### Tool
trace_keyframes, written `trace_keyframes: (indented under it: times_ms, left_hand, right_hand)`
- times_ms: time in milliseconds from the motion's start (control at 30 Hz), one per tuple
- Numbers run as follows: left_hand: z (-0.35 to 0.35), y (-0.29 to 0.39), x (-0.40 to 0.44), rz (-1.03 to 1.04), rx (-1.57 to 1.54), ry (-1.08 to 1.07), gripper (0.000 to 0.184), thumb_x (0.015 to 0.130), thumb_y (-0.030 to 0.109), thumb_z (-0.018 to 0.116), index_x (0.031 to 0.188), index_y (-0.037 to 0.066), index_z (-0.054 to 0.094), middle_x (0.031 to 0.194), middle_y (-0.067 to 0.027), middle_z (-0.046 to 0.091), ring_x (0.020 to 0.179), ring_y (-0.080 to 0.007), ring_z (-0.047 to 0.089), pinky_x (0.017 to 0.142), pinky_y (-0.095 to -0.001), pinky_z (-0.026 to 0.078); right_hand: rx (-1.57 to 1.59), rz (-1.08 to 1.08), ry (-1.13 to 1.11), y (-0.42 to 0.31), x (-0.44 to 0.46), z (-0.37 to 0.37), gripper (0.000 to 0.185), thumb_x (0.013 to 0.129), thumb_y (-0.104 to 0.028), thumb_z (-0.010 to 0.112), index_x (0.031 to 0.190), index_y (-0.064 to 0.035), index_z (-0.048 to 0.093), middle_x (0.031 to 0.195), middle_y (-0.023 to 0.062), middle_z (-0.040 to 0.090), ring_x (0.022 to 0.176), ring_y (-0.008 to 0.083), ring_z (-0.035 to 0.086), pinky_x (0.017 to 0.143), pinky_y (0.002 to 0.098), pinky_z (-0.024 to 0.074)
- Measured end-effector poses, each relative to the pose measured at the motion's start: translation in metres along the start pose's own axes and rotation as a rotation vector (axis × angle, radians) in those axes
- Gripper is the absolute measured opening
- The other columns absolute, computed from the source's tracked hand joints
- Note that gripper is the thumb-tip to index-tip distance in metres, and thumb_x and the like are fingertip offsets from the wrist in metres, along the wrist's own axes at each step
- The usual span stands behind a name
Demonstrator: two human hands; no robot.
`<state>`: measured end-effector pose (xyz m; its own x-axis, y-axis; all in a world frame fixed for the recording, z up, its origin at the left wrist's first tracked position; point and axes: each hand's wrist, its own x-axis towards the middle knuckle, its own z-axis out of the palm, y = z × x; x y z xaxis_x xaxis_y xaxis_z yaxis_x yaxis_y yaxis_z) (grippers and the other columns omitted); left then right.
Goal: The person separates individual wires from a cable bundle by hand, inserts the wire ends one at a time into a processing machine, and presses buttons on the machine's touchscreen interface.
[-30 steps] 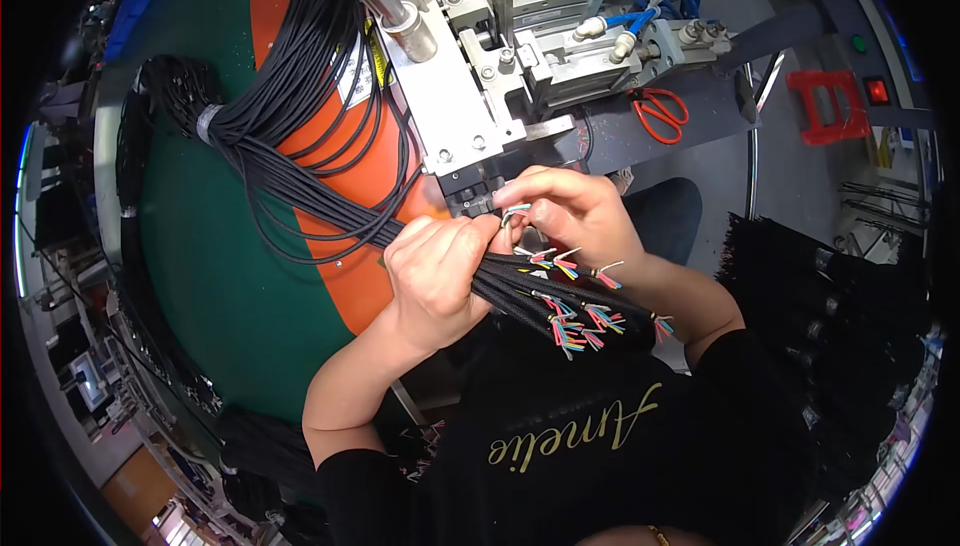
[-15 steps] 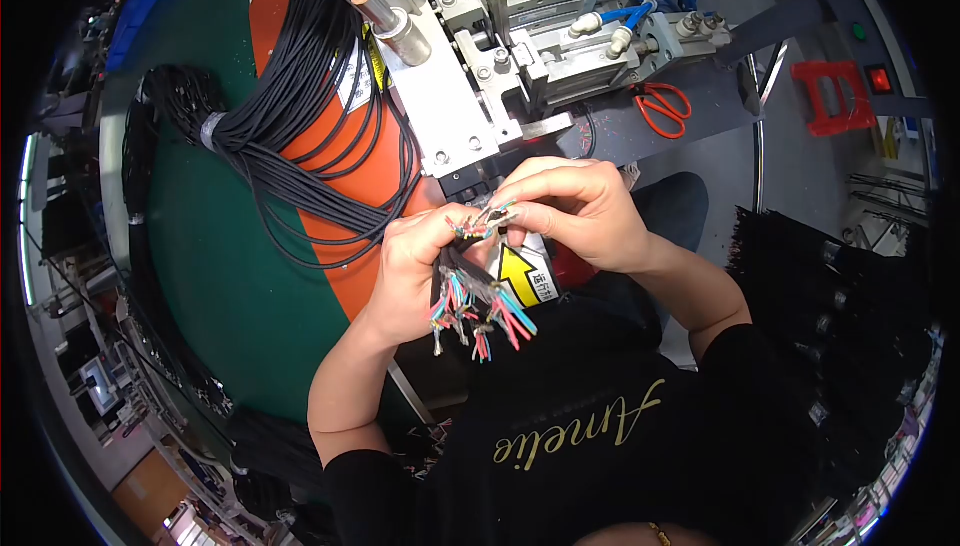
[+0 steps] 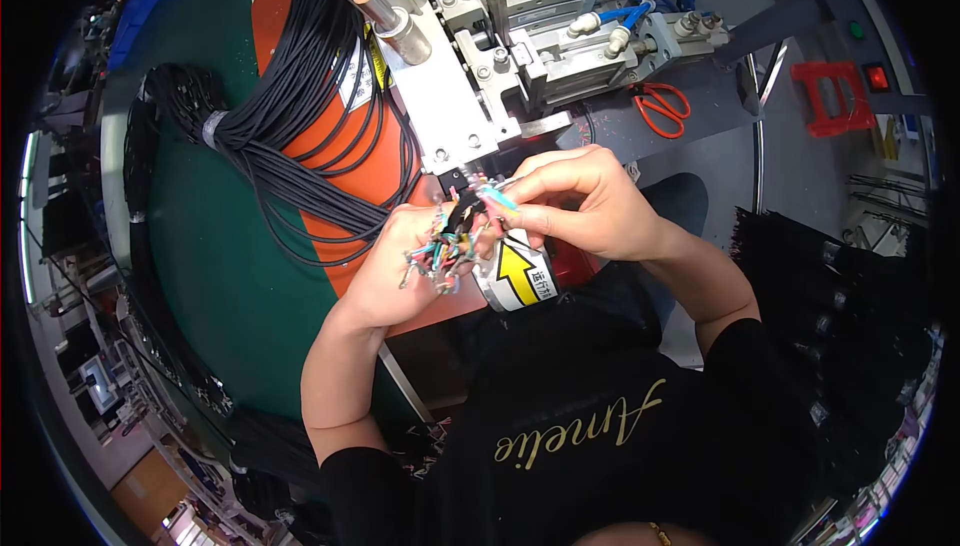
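Head view: the left hand is closed around the black cable ends, with stripped, multicoloured wire ends fanning out over its fingers. The right hand, just beside it on the right, is narrow, thumb and fingers pinching some of the coloured wires; motion blur hides the exact contact. The held ends are in front of the wearer's torso, at the near side of the machine.

A large black cable bundle, gathered by a pale tie, lies left of the machine, across an orange sheet and the green tabletop. A label with a yellow arrow shows below the hands. Scissors with red handles lie right of the machine's near end. Further black bundles are at near right.
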<state>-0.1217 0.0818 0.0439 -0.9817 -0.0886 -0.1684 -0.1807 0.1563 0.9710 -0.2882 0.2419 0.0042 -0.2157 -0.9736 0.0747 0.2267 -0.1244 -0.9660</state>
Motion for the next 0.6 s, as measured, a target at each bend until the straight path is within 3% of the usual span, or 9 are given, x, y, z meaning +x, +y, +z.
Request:
trace_keyframes:
  times_ms: [67, 133, 167, 200, 267, 467, 600]
  left_hand:
    - [0.012, -0.001, 0.005, 0.034, -0.092, 0.111, 0.02, 0.077, 0.006, 0.065, 0.095, -0.001, 0.066, 0.076, -0.0109, 0.068, 0.064, -0.018, 0.066, 0.062, -0.0293, 0.05]
    - [0.023, 0.008, 0.006, 0.045, 0.295, 0.164, 0.02, 0.07, 0.007, 0.071, 0.088, 0.001, 0.065, 0.07, -0.0119, 0.066, 0.06, -0.0234, 0.066, 0.059, -0.0322, 0.05]
    - [0.032, -0.003, 0.01, 0.282, 0.639, 0.296, 0.019, 0.064, 0.006, 0.073, 0.08, 0.004, 0.062, 0.064, -0.0096, 0.062, 0.056, -0.0275, 0.063, 0.055, -0.0346, 0.048]
    - [0.038, -0.001, 0.01, 0.286, 0.786, 0.318, 0.019, 0.064, 0.009, 0.074, 0.076, 0.007, 0.059, 0.061, -0.0067, 0.06, 0.053, -0.0267, 0.06, 0.051, -0.0364, 0.044]
    - [0.039, -0.006, 0.011, 0.325, 0.788, 0.305, 0.02, 0.064, 0.01, 0.073, 0.076, 0.008, 0.058, 0.06, -0.0064, 0.059, 0.052, -0.026, 0.059, 0.05, -0.036, 0.042]
    - [0.022, -0.005, 0.012, 0.347, 0.6, 0.145, 0.02, 0.064, 0.01, 0.073, 0.077, 0.008, 0.058, 0.061, -0.0064, 0.06, 0.055, -0.0266, 0.061, 0.052, -0.0346, 0.043]
    - [0.025, -0.006, 0.012, 0.365, 0.62, 0.182, 0.019, 0.064, 0.009, 0.073, 0.076, 0.008, 0.059, 0.061, -0.0062, 0.06, 0.055, -0.0262, 0.061, 0.052, -0.0347, 0.043]
  right_hand:
    - [-0.185, -0.109, 0.047, 0.002, 0.0, -0.001, 0.007, 0.085, 0.001, 0.068, 0.091, 0.0019, 0.07, 0.079, 0.0053, 0.065, 0.058, 0.0078, 0.06, 0.053, 0.0217, 0.0476]
    - [-0.485, -0.301, 0.099, 0.002, 0.004, -0.002, 0.004, 0.082, 0.0, 0.069, 0.086, 0.0005, 0.069, 0.075, 0.0055, 0.064, 0.054, 0.009, 0.058, 0.049, 0.0233, 0.0457]
    - [-0.556, -0.267, 0.104, -0.002, 0.001, 0.0, 0.005, 0.078, -0.001, 0.071, 0.079, -0.0009, 0.066, 0.072, 0.0056, 0.061, 0.051, 0.0117, 0.056, 0.047, 0.0259, 0.0438]
    - [-0.675, -0.332, 0.156, 0.002, 0.0, 0.004, 0.006, 0.078, -0.001, 0.07, 0.077, -0.0015, 0.064, 0.071, 0.0054, 0.06, 0.051, 0.0133, 0.056, 0.046, 0.0267, 0.0436]
    - [-0.695, -0.307, 0.083, 0.006, -0.003, -0.002, 0.008, 0.08, 0.001, 0.07, 0.087, 0.0014, 0.067, 0.081, 0.0045, 0.064, 0.054, 0.0053, 0.053, 0.047, 0.0205, 0.0396]
    - [-0.144, 0.026, -0.03, 0.011, -0.004, -0.014, 0.006, 0.082, 0.0, 0.07, 0.088, 0.0019, 0.07, 0.083, 0.003, 0.066, 0.058, 0.0021, 0.05, 0.05, 0.0188, 0.0376]
    - [-0.363, -0.066, 0.002, 0.001, -0.004, -0.008, 0.003, 0.081, 0.001, 0.07, 0.084, 0.0016, 0.069, 0.082, 0.002, 0.065, 0.055, 0.002, 0.049, 0.048, 0.019, 0.037]
